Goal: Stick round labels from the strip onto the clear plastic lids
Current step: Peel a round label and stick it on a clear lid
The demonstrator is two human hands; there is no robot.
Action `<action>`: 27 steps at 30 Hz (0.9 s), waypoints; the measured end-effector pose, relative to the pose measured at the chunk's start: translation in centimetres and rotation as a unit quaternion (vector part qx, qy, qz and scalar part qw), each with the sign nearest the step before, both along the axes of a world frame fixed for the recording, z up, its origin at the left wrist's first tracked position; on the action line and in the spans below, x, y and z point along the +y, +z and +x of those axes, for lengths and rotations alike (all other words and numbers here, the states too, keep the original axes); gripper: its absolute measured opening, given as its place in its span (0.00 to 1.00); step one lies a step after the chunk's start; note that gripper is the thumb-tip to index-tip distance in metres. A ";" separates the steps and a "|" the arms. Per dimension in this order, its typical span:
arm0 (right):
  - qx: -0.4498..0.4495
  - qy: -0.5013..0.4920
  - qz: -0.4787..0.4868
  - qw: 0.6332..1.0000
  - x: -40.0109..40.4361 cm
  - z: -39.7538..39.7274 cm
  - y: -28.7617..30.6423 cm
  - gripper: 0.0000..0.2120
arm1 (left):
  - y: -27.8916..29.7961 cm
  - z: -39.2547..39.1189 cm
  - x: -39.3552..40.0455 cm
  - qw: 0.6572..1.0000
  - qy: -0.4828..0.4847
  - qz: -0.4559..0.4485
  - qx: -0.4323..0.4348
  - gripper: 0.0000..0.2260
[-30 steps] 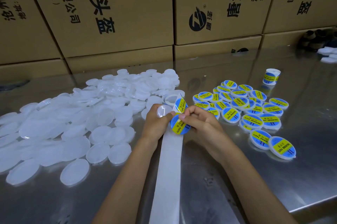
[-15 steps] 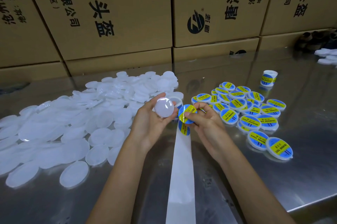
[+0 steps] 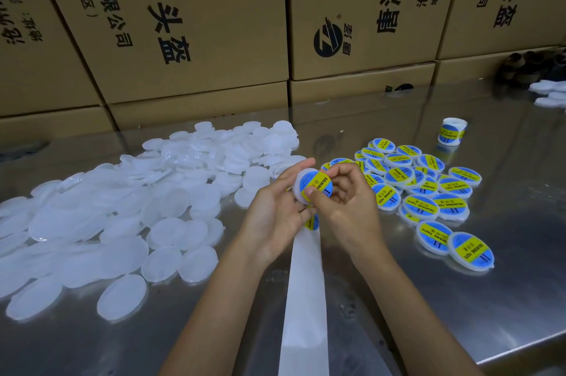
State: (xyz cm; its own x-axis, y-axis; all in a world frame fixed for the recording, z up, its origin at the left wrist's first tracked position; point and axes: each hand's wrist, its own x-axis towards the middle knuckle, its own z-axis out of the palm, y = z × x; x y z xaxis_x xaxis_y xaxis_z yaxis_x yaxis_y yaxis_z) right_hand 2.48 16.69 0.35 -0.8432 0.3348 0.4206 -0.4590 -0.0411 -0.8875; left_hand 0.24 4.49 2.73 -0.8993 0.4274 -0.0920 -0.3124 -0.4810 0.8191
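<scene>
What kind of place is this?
Probably a small packing workshop or storeroom: stacked cardboard cartons behind a steel table, a heap of plain lids, and labelled lids piled alongside.

The glossy, mirror-smooth steel desk [image 3: 505, 268] carries frosted translucent plastic lids [image 3: 128, 210] at left, a matt white paper backing strip [image 3: 304, 290] near, and matt brown cardboard boxes [image 3: 190, 23] far.

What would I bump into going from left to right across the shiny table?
Pile of plain lids → left hand → lid being labelled → right hand → labelled lids → label roll.
</scene>
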 end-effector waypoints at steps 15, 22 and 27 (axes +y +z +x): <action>0.000 -0.026 0.027 0.999 -0.1 -0.3 -0.5 0.17 | 0.2 0.5 0.3 1.000 -0.007 -0.007 0.021 0.17; -0.015 -0.053 0.061 0.997 -0.2 -0.2 -0.7 0.17 | 0.2 0.8 0.6 1.000 0.002 -0.013 0.020 0.16; -0.015 -0.128 0.120 0.984 0.1 -0.3 -1.0 0.22 | 0.1 0.6 0.5 1.000 0.017 0.023 -0.002 0.16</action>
